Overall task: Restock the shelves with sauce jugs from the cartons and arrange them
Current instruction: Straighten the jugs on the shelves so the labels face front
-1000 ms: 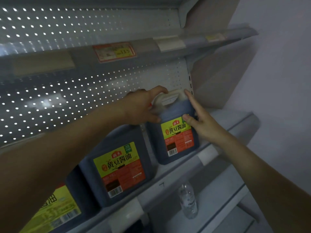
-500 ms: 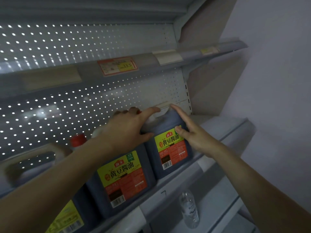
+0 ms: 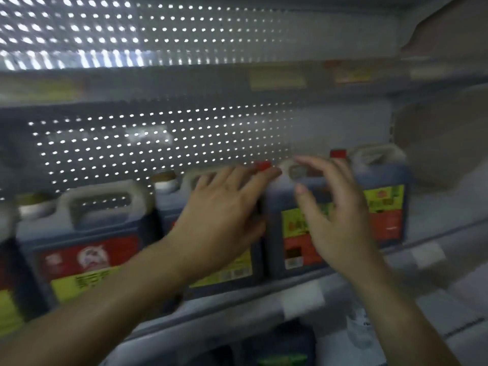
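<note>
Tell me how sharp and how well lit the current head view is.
Head view: motion-blurred throughout; the left hand, right hand and the jug labels are smeared and unreadable. Head view: dim overall, with bright backlight glaring through the perforated back panel, streaked near the top left.

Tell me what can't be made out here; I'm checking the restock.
- Jug labels: print smeared by motion blur, head view.
- Jug behind left hand: front mostly covered.
- Whether right hand touches anything: unclear.
- Price tags: blurred.
- Leftmost jug: cut by frame edge.
</note>
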### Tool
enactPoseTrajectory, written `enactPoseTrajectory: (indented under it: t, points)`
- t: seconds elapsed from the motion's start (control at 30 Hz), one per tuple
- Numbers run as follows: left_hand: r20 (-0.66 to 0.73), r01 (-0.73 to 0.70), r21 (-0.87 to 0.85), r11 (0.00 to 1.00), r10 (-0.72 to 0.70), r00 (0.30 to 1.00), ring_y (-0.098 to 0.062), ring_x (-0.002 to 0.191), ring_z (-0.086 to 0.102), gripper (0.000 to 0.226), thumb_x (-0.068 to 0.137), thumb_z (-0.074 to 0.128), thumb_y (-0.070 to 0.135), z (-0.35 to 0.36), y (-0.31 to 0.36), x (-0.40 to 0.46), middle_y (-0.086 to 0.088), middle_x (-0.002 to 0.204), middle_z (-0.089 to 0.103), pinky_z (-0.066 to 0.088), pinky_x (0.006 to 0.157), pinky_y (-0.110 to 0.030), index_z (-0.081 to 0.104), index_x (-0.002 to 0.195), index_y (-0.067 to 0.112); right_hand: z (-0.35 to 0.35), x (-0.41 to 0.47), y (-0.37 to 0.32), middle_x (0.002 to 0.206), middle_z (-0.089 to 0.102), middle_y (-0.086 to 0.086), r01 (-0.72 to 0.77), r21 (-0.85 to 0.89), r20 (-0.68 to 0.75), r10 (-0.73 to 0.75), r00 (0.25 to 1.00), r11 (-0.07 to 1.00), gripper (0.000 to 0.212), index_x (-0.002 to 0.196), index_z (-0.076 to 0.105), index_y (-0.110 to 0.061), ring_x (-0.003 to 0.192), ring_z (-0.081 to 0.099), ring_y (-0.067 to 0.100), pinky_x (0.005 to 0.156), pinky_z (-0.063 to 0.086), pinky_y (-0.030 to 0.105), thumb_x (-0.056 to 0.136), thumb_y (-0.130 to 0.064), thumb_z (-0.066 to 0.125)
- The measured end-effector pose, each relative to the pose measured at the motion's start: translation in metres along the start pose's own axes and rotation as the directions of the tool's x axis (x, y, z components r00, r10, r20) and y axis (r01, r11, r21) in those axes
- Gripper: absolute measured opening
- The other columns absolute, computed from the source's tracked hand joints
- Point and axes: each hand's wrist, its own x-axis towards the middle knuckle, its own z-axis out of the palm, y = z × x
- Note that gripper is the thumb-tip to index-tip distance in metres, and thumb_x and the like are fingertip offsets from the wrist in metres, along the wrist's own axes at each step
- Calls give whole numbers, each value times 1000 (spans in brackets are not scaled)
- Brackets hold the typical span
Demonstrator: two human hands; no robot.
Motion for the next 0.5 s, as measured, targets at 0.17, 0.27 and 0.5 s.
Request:
enactPoseTrajectory:
  t: [0.17, 0.27, 0.5]
  points:
    - [-35, 237, 24, 971, -236, 971, -22, 117, 55, 61, 85, 54, 39, -80, -92, -99, 4, 135, 58, 46, 91, -40, 47, 145, 31, 100, -6, -108, 120, 55, -18, 5, 221, 281, -68, 957, 975, 35, 134, 60, -32, 115, 57, 7, 94, 53, 34, 102, -19, 61]
    - [-37, 355, 96, 930, -353, 935, -24, 114, 55, 63, 85, 60, 34, -133, -146, -180, 3, 131, 59, 44, 89, -40, 46, 147, 30, 166, -20, -188, 117, 55, -19, 36, 303, 360, -149, 921, 952, 33, 133, 60, -33, 111, 57, 6, 90, 53, 31, 102, -20, 60]
    - [-25, 523, 187, 831, -528, 849, -26, 109, 62, 59, 88, 49, 49, -257, -251, -398, 3, 122, 64, 54, 81, -44, 46, 144, 32, 318, -92, -387, 114, 57, -22, -16, 483, 519, -271, 810, 876, 32, 131, 60, -37, 106, 59, 3, 85, 48, 20, 102, -24, 61]
